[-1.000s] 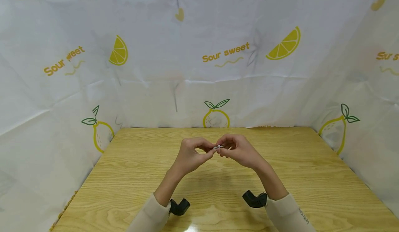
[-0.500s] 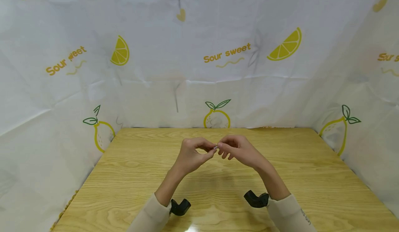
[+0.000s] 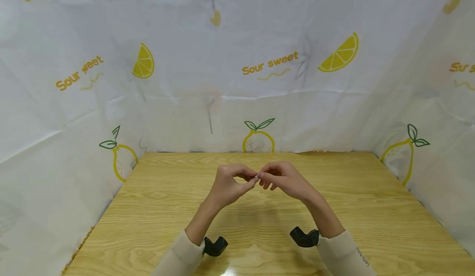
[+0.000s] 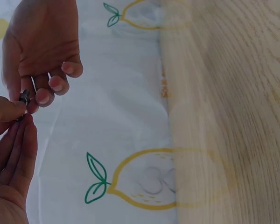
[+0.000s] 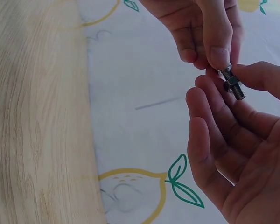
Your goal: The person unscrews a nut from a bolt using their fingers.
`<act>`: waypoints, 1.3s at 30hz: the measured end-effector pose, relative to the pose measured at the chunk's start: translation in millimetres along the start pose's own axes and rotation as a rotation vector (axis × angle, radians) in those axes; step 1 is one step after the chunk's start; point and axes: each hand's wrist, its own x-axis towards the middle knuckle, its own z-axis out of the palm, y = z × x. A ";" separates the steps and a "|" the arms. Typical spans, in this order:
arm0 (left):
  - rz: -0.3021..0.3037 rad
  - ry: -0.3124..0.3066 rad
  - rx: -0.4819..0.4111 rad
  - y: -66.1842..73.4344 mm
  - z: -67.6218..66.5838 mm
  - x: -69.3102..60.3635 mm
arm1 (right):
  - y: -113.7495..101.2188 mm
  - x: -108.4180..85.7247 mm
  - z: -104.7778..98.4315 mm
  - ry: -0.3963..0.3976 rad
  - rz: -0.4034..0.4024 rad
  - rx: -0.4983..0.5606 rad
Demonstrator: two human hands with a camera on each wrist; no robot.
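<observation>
Above the middle of the table, my left hand (image 3: 231, 185) and right hand (image 3: 288, 181) meet at the fingertips around a small metal bolt (image 5: 239, 93). A hex nut (image 5: 232, 82) sits partway along its thread, as the right wrist view shows. My left thumb and fingers pinch one end of the bolt and hide it. The thumb and index finger of my right hand are at the nut, with the bolt's bare threaded end pointing toward the right palm. My other right fingers curve loosely below. Only a dark bit of the bolt shows in the left wrist view.
A wood-grain table (image 3: 167, 218) spreads beneath both hands. White cloth (image 3: 178, 115) with lemon prints hangs at the back and on both sides. Black curved wrist mounts (image 3: 304, 237) stick out inward from the beige sleeves (image 3: 346, 251).
My right fingers have shifted at the nut: the thumb, lower a second ago, has come up against the index fingertip and covers more of the bolt. My left hand has stayed almost still.
</observation>
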 end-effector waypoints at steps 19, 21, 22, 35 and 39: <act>-0.021 -0.013 0.008 -0.4 0.5 -1.0 | -0.1 -3.2 1.9 0.066 -0.015 -0.012; -0.022 -0.011 0.009 -0.6 0.6 -1.3 | 0.2 -3.5 2.0 0.066 -0.021 -0.007; -0.023 -0.011 0.010 -0.7 0.7 -1.2 | 0.5 -3.6 1.9 0.065 -0.026 -0.004; -0.009 -0.007 0.011 -2.4 1.9 -1.2 | -2.7 -1.1 -0.1 -0.023 0.077 0.046; -0.007 -0.010 0.018 -1.2 1.6 -0.6 | -1.1 -0.5 1.4 -0.042 0.085 0.048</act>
